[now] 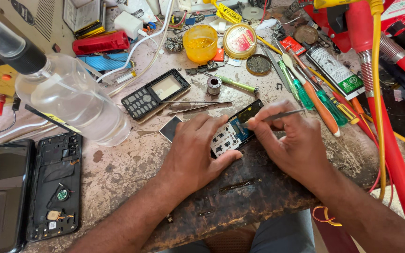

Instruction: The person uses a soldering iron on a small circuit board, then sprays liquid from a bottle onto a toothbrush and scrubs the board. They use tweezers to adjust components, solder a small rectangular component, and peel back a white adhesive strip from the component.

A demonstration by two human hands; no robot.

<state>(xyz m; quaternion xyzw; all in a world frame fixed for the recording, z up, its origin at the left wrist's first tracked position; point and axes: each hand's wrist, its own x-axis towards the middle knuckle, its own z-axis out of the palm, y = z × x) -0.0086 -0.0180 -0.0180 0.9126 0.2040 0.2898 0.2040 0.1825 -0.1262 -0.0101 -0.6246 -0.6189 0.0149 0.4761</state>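
Observation:
My left hand (194,152) lies flat on the worn bench, pressing down an opened small phone body (233,132) with its circuit board and keypad contacts showing. My right hand (292,143) pinches a thin metal tool (277,114), its tip touching the phone's upper part near the dark screen area. A small dark screen panel (170,128) lies just left of my left hand. A grey keypad phone front cover (154,95) rests farther back, with tweezers (198,106) beside it.
A clear plastic bottle (73,100) lies on its side at left. An opened smartphone back (55,185) and a dark phone (1,192) sit at lower left. Screwdrivers (312,96), yellow tub (200,43), round tin (240,40), red and yellow cables (378,107) crowd the right and back.

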